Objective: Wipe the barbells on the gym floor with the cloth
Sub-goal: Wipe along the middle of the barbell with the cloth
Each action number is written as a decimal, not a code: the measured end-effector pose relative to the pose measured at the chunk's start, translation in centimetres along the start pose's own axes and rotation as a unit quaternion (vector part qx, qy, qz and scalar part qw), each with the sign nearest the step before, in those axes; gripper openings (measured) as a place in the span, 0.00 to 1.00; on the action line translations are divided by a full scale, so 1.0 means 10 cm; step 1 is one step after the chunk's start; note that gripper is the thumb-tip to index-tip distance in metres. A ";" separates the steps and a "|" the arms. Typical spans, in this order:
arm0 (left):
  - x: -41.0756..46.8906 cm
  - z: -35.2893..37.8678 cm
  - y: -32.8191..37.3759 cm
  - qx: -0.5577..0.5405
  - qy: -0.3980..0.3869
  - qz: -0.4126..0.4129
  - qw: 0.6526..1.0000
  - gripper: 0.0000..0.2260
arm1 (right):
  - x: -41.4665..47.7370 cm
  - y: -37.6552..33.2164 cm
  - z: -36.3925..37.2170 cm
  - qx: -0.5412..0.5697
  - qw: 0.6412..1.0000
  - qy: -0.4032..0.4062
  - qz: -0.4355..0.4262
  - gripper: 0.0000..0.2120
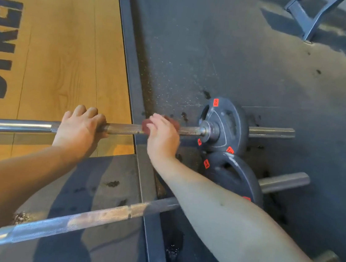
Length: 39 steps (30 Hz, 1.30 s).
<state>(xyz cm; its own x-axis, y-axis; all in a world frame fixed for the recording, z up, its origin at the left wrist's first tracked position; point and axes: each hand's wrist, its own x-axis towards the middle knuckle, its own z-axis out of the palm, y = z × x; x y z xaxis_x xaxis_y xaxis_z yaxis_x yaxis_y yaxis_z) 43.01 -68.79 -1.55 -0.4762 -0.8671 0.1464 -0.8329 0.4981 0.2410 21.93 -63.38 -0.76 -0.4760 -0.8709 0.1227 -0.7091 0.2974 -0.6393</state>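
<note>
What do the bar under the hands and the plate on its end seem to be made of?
Bar: metal, probably steel; glossy smooth part, cross-hatched knurling, brownish rust-like patches. Plate: dark grey, matte, perhaps rubber-coated or painted iron; cannot tell which.

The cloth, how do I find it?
Start at the wooden platform. The farther barbell crosses its edge, and the right hand grips the cloth round it, near the 5 kg plate. It's the only soft, dark-red thing.
</note>
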 end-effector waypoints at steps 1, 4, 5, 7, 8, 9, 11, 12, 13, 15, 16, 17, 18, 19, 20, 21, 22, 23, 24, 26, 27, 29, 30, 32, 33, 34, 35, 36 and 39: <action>0.00 -0.01 -0.02 -0.003 0.003 -0.001 1.000 0.09 | -0.04 -0.08 0.07 0.012 1.000 -0.013 -0.007 0.11; 0.03 -0.01 -0.03 -0.010 0.005 -0.001 1.000 0.09 | 0.03 -0.06 -0.02 0.023 0.996 -0.066 -0.054 0.11; 0.04 -0.01 -0.02 -0.013 0.007 0.000 1.000 0.09 | 0.08 0.03 -0.11 0.016 0.994 -0.087 -0.065 0.11; 0.06 0.00 0.01 -0.020 0.008 0.000 1.000 0.10 | 0.22 0.32 -0.32 -0.004 0.995 -0.076 -0.056 0.11; 0.07 0.01 0.02 -0.024 0.005 -0.001 1.000 0.10 | 0.28 0.46 -0.43 -0.012 0.998 -0.053 -0.037 0.11; 0.08 0.00 0.03 -0.025 0.000 -0.002 1.000 0.10 | 0.31 0.57 -0.52 -0.006 1.000 -0.029 -0.007 0.11; 0.09 -0.01 0.04 -0.023 -0.009 -0.007 1.000 0.10 | 0.31 0.63 -0.58 -0.004 1.000 0.006 0.030 0.11; 0.09 -0.02 0.03 -0.023 -0.012 -0.007 1.000 0.10 | 0.29 0.58 -0.55 -0.013 0.999 0.012 0.037 0.12; 0.09 -0.03 0.03 -0.022 -0.014 -0.006 1.000 0.10 | 0.25 0.52 -0.48 -0.018 0.999 0.012 0.045 0.12; 0.07 -0.03 0.01 -0.021 -0.012 0.000 1.000 0.09 | 0.15 0.33 -0.30 -0.028 0.999 0.024 0.037 0.11; 0.06 -0.04 0.00 -0.019 -0.008 0.000 1.000 0.09 | 0.09 0.21 -0.20 -0.017 0.999 0.015 0.027 0.10; 0.06 -0.04 -0.02 -0.018 -0.005 -0.001 1.000 0.09 | 0.05 0.10 -0.09 -0.009 1.000 -0.006 0.018 0.09; 0.06 -0.04 -0.03 -0.016 -0.006 -0.005 1.000 0.09 | -0.01 -0.02 0.02 0.002 1.000 -0.031 0.006 0.09; 0.07 -0.05 -0.02 -0.015 -0.010 -0.009 1.000 0.10 | -0.06 -0.12 0.09 0.012 0.998 -0.056 -0.003 0.10; 0.08 -0.05 -0.01 -0.014 -0.016 -0.015 1.000 0.10 | -0.07 -0.16 0.11 0.013 0.996 -0.085 -0.018 0.10; 0.09 -0.05 0.02 -0.013 -0.022 -0.021 0.999 0.10 | -0.05 -0.15 0.06 0.018 0.992 -0.116 -0.039 0.11; 0.10 -0.05 0.03 -0.013 -0.026 -0.026 0.999 0.11 | 0.00 -0.11 -0.04 0.014 0.988 -0.138 -0.067 0.11; 0.11 -0.05 0.05 -0.015 -0.028 -0.029 0.999 0.11 | 0.07 0.03 -0.16 -0.001 0.985 -0.145 -0.090 0.11; 0.10 -0.05 0.06 -0.018 -0.031 -0.033 0.999 0.11 | 0.14 0.21 -0.28 0.003 0.987 -0.141 -0.083 0.11; 0.10 -0.05 0.06 -0.023 -0.036 -0.037 0.998 0.11 | 0.31 0.60 -0.50 0.015 0.996 -0.081 -0.044 0.11; 0.11 -0.05 0.07 -0.023 -0.037 -0.037 0.998 0.11 | 0.36 0.75 -0.58 -0.002 0.998 -0.052 -0.020 0.11; 0.11 -0.05 0.07 -0.023 -0.038 -0.037 0.998 0.11 | 0.35 0.82 -0.61 -0.014 0.999 -0.022 0.025 0.11; 0.11 -0.05 0.07 -0.025 -0.038 -0.036 0.998 0.11 | 0.32 0.77 -0.55 -0.009 0.999 0.001 0.042 0.11; 0.10 -0.04 0.05 -0.025 -0.033 -0.029 0.999 0.10 | 0.20 0.53 -0.36 0.022 0.999 0.023 0.038 0.11; 0.09 -0.03 0.03 -0.021 -0.029 -0.026 0.999 0.10 | 0.13 0.36 -0.20 0.029 0.999 0.017 0.007 0.11; 0.08 -0.03 0.01 -0.018 -0.026 -0.026 0.999 0.10 | 0.05 0.18 -0.04 0.028 0.999 -0.010 -0.022 0.10; 0.08 -0.04 0.00 -0.017 -0.025 -0.027 0.999 0.10 | -0.02 -0.01 0.11 0.038 0.997 -0.048 -0.038 0.09; 0.08 -0.04 0.00 -0.018 -0.024 -0.028 0.999 0.10 | -0.07 -0.13 0.22 0.040 0.995 -0.073 -0.052 0.09; 0.10 -0.04 0.01 -0.013 -0.028 -0.034 0.999 0.10 | -0.01 -0.21 0.19 0.046 0.984 -0.114 -0.127 0.08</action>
<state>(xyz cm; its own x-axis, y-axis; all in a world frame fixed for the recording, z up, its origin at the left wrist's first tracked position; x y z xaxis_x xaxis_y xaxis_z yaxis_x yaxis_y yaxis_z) 42.58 -69.64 -1.02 -0.4349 -0.8974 0.0747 -0.8566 0.4378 0.2732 24.48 -64.63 -0.82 -0.1529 -0.9807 0.1215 -0.7350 0.0307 -0.6774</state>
